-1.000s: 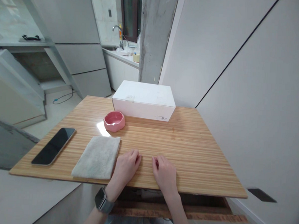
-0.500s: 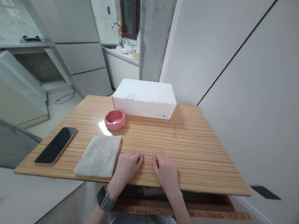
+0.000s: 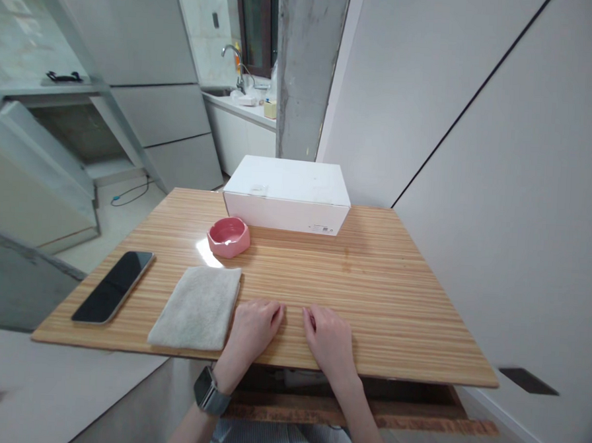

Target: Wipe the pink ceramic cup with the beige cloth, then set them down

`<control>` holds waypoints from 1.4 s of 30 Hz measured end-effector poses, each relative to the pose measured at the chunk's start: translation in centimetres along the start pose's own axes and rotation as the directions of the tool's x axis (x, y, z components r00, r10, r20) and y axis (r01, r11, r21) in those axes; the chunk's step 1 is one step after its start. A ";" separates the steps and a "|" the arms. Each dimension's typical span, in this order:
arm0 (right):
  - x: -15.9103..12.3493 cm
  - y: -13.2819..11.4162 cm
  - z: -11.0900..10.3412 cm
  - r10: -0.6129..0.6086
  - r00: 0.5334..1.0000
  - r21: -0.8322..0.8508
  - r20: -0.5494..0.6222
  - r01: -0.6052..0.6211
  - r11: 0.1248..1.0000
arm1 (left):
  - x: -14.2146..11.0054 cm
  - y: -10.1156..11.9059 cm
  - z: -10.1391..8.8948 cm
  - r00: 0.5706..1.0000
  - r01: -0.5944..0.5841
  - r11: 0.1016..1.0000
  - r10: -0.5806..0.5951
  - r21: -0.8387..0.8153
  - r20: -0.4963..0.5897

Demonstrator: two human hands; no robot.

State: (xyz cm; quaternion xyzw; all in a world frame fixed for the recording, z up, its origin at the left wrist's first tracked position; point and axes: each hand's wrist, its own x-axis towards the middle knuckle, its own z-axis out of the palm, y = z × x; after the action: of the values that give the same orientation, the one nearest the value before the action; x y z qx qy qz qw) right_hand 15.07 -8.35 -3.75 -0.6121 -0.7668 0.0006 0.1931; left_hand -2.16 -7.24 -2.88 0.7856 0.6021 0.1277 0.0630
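Both hands rest palm down on the near edge of a striped wooden table (image 3: 396, 299). My left hand (image 3: 251, 328) wears a dark watch on the wrist and lies just right of a folded grey cloth (image 3: 197, 307), fingers loosely curled and holding nothing. My right hand (image 3: 328, 339) lies beside it, a small gap between them, fingers also curled and empty. A pink bowl (image 3: 228, 236) sits beyond the cloth. A white closed box (image 3: 287, 194) stands at the table's far edge.
A black phone (image 3: 112, 286) lies face up at the table's left side. White wall panels rise close on the right. A concrete pillar (image 3: 306, 70) stands behind the box, with a counter and tap (image 3: 234, 59) further back left.
The view has shifted slightly; the hands and the objects on the table have stayed where they were.
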 end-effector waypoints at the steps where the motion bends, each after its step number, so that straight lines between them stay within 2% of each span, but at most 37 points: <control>1: 0.0 0.0 0.0 0.000 1.000 0.000 -0.002 0.000 1.000 | 0.0 0.0 0.0 1.000 -0.002 1.000 0.002 0.000 -0.002; 42: -0.1 0.0 0.1 0.021 0.999 0.023 0.028 -0.022 1.000 | -0.1 -0.1 0.1 1.000 -0.010 1.000 0.010 0.008 -0.013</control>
State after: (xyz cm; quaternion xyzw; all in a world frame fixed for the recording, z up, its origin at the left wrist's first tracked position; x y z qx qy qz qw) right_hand 15.07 -8.41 -3.84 -0.6179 -0.7628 0.0200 0.1896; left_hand -2.30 -7.27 -2.98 0.7880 0.5990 0.1311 0.0554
